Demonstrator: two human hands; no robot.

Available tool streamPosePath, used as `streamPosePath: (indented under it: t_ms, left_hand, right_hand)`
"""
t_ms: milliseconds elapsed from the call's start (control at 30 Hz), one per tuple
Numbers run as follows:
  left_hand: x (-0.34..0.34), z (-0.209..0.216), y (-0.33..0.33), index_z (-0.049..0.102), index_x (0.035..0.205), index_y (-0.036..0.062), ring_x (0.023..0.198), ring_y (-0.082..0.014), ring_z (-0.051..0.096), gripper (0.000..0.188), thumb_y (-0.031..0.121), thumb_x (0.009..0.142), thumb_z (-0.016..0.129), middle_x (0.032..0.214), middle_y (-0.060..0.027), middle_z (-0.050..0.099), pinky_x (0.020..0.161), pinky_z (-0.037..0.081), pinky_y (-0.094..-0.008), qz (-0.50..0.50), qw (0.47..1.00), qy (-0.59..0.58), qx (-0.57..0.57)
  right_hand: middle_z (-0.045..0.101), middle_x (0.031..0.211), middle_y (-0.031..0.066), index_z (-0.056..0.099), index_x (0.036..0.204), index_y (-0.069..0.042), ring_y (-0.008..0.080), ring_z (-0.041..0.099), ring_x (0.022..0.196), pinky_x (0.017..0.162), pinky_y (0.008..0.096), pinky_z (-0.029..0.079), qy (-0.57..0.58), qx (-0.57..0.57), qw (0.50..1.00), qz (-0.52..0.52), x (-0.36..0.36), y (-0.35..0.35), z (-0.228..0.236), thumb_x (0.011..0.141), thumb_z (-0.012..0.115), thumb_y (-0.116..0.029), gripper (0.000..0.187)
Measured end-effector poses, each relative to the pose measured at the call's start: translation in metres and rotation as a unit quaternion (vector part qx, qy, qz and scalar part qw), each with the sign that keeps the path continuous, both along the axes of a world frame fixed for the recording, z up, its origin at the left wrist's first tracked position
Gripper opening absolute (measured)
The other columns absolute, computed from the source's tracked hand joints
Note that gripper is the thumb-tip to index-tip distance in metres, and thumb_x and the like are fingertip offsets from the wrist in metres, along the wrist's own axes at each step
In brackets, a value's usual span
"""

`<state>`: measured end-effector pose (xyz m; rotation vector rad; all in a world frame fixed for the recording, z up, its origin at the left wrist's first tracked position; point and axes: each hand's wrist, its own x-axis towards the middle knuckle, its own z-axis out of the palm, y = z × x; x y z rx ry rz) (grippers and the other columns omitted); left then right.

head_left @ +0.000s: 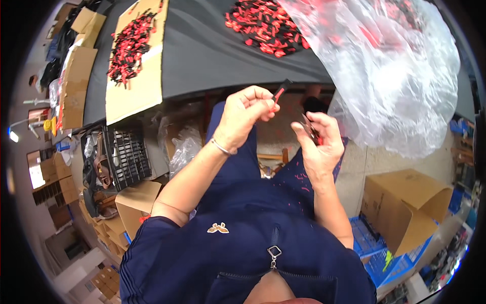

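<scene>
My left hand (248, 112) pinches a small red-and-black piece (279, 95) between thumb and fingertips, its black end pointing up and away. My right hand (321, 142), beside it, is closed around small snips (309, 124) with a pointed metal tip; the fingers cover most of the handle. The two hands are apart, held above my lap in front of the table edge. Beyond them, a large heap of similar red-and-black pieces (266, 26) lies on the dark table cover (197, 55). A second pile (132, 48) rests on a flat cardboard sheet (134, 101) to the left.
A clear plastic bag (385, 71) hangs over the table's right edge. An open cardboard box (405, 197) stands on a blue crate (390, 268) at right. To the left are a black crate (129, 154) and another cardboard box (135, 202). Red scraps dot my trousers (298, 185).
</scene>
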<state>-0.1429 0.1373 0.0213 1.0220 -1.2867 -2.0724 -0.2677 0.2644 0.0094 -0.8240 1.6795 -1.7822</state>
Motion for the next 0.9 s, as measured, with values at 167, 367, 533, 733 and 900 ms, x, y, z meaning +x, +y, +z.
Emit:
streamPosePath:
  t_ms: [167, 367, 533, 733, 900]
  left_hand:
    - [-0.010, -0.005, 0.046, 0.060, 0.092, -0.0004, 0.074, -0.0062, 0.059, 0.010, 0.006, 0.084, 0.061, 0.080, -0.0037, 0.064, 0.065, 0.049, -0.0199, -0.019, 0.999, 0.007, -0.042]
    - [-0.005, -0.007, 0.070, 0.059, 0.093, -0.0018, 0.073, -0.0068, 0.060, 0.011, 0.002, 0.083, 0.062, 0.081, -0.0027, 0.062, 0.071, 0.051, -0.0206, -0.024, 0.984, -0.036, -0.175]
    - [0.000, -0.003, 0.078, 0.059, 0.109, -0.0032, 0.085, -0.0119, 0.061, 0.026, 0.002, 0.084, 0.065, 0.096, -0.0070, 0.062, 0.080, 0.052, -0.0243, -0.079, 0.993, 0.024, -0.081]
    - [0.003, 0.002, 0.072, 0.068, 0.096, 0.0029, 0.071, -0.0129, 0.065, 0.019, 0.001, 0.077, 0.065, 0.081, -0.0072, 0.067, 0.065, 0.052, -0.0247, -0.083, 0.901, -0.101, -0.414]
    - [0.014, -0.006, 0.070, 0.067, 0.092, 0.0014, 0.065, -0.0087, 0.061, 0.014, 0.003, 0.078, 0.065, 0.079, -0.0049, 0.067, 0.059, 0.050, -0.0227, -0.062, 0.912, -0.118, -0.388]
  right_hand:
    - [0.062, 0.070, 0.0041, 0.059, 0.091, 0.000, 0.0084, 0.060, 0.065, 0.061, 0.0216, 0.049, 0.072, 0.053, 0.996, -0.019, 0.005, -0.003, 0.013, 0.075, 0.075, -0.006, 0.023]
    - [0.061, 0.068, 0.0051, 0.058, 0.083, 0.001, 0.0067, 0.058, 0.062, 0.055, 0.0227, 0.045, 0.026, 0.114, 0.993, 0.023, 0.009, 0.024, 0.013, 0.083, 0.067, -0.006, 0.011]
    - [0.059, 0.065, 0.0042, 0.057, 0.084, 0.000, 0.0070, 0.057, 0.062, 0.054, 0.0236, 0.045, 0.012, 0.097, 0.995, 0.027, 0.013, 0.039, 0.012, 0.087, 0.063, -0.008, 0.010]
    - [0.058, 0.063, 0.0029, 0.058, 0.083, -0.001, 0.0060, 0.053, 0.057, 0.053, 0.0227, 0.043, 0.121, 0.174, 0.976, 0.042, 0.010, 0.050, 0.014, 0.089, 0.061, -0.013, 0.014]
    - [0.058, 0.064, 0.0030, 0.061, 0.086, -0.001, 0.0058, 0.054, 0.059, 0.055, 0.0213, 0.043, -0.002, 0.155, 0.984, 0.087, 0.009, 0.065, 0.028, 0.085, 0.066, -0.011, 0.011]
